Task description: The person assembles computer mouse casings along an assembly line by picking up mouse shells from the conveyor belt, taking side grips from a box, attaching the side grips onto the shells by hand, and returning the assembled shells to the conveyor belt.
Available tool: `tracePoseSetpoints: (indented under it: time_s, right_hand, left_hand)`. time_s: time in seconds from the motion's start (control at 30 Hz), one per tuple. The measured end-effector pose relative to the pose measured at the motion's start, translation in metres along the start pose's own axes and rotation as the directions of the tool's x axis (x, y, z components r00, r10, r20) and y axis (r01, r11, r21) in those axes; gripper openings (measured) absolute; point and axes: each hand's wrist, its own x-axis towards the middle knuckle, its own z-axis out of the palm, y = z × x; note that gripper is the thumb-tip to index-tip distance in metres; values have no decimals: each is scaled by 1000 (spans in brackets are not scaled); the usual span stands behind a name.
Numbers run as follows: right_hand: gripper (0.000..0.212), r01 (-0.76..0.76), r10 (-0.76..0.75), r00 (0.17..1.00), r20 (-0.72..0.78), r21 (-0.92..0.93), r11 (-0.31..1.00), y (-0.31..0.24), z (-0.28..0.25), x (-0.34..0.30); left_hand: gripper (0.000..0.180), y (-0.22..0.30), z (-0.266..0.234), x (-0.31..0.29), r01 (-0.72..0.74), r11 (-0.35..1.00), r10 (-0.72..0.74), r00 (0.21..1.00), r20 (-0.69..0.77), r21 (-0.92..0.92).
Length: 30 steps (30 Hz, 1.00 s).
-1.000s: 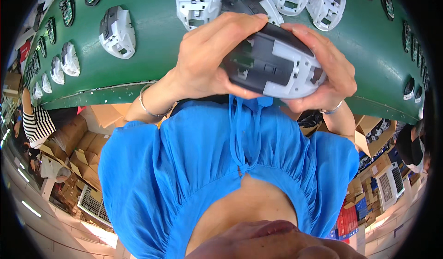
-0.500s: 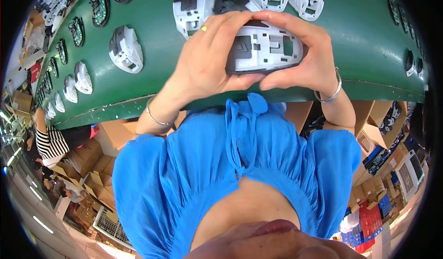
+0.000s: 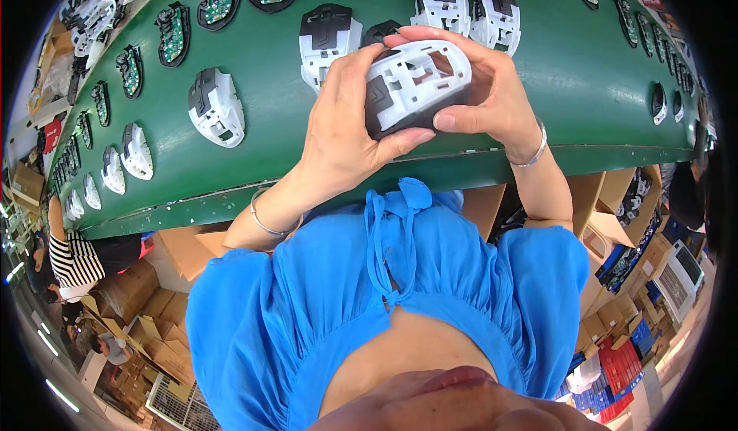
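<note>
Far to the left of the left hand, a co-worker's striped sleeve shows at the end of the green desk. Nearer that hand, green boards and pale shells lie in rows on the desk. The left hand, bent part-way closed, grips the left end of the mouse, thumb on its near side. Beyond both hands stand more black-and-white covers. The right hand, curled round the mouse's right end, has fingers along its far side, thumb on the near. Well right of it lie other circuits.
</note>
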Motion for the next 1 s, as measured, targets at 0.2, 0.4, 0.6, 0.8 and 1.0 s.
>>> tracePoseSetpoints:
  time_s: [0.2,0.4,0.6,0.8,1.0]
  right_hand:
    - [78,187,-182,982,42,-151,971,7,3,-11]
    - [72,177,-175,982,68,-24,984,8,6,-18]
    - [64,89,-91,993,-74,-28,996,6,4,-9]
    - [59,30,-44,995,-89,-155,987,-4,11,-12]
    - [60,-56,26,989,-146,-209,976,-9,24,-30]
  left_hand:
    - [79,0,2,-3,-186,981,192,974,-119,60]
    - [76,4,8,-5,-256,967,254,949,-187,17]
    - [73,-1,-5,11,-143,989,143,990,-2,35]
    - [69,-7,-14,5,-28,994,38,995,95,-105]
    - [72,-7,-3,-3,-95,976,109,992,63,-196]
